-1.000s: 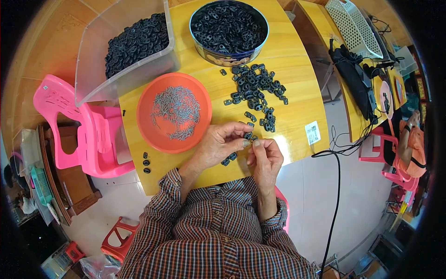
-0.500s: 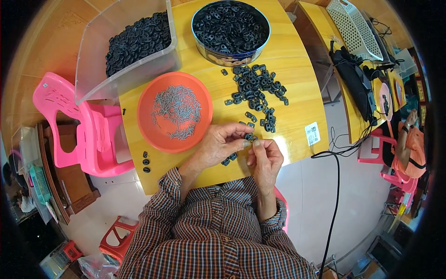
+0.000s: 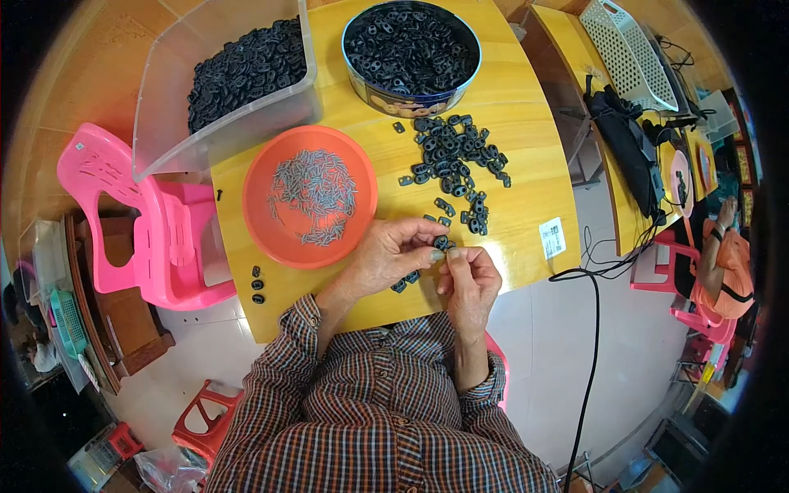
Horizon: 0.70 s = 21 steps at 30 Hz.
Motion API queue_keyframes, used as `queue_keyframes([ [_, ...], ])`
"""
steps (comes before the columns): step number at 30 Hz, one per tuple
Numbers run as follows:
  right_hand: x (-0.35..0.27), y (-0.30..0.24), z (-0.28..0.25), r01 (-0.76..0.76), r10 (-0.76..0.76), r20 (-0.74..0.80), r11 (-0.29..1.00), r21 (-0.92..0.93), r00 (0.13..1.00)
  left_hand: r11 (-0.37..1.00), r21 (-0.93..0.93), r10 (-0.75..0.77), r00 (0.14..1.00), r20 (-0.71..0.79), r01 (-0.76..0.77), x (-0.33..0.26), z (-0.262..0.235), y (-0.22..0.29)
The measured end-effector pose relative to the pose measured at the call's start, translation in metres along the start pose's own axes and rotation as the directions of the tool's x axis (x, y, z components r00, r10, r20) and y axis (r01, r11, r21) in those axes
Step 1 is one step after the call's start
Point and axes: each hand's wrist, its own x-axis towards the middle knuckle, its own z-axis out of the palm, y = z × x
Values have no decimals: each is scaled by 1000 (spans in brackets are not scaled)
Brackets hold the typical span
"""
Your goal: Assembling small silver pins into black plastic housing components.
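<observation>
Close to the table's front edge, my left hand (image 3: 385, 256) pinches a small black oval plastic part with two holes (image 3: 441, 242) between thumb and fingers. My right hand (image 3: 470, 283) meets it from the right, thumb and forefinger pressed together against the part's edge; whatever is between them is too small to make out. Partly under my left hand lie a few more black plastic parts (image 3: 406, 282). Beyond my hands spreads a loose pile of the same parts (image 3: 454, 152). Left of my left hand, an orange-red plate (image 3: 261, 234) holds many small grey screws (image 3: 316, 197).
A clear plastic bin (image 3: 177, 144) and a round tin (image 3: 411, 105), both full of black parts, stand at the back. Three parts (image 3: 258, 285) sit at the table's left. A pink chair (image 3: 177, 246) stands left, a black cable (image 3: 593, 345) hangs right. Another person (image 3: 725, 271) sits far right.
My hands stay together in nearly the same place, with the black part tilted slightly between the fingers. The whole view has shifted a little.
</observation>
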Motion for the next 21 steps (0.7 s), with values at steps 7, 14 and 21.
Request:
queue_keyframes([
  [7,-1,0,2,-6,5,-4,1000,-28,1000,1000,-14,12,1000,24,-11,-2,-1,1],
  [14,0,-2,-3,-24,22,76,999,27,997,1000,10,3,1000,30,-3,-2,-4,4],
  [21,1,-2,-3,-18,13,137,999,35,990,999,-34,1,997,72,2,-5,-8,7],
])
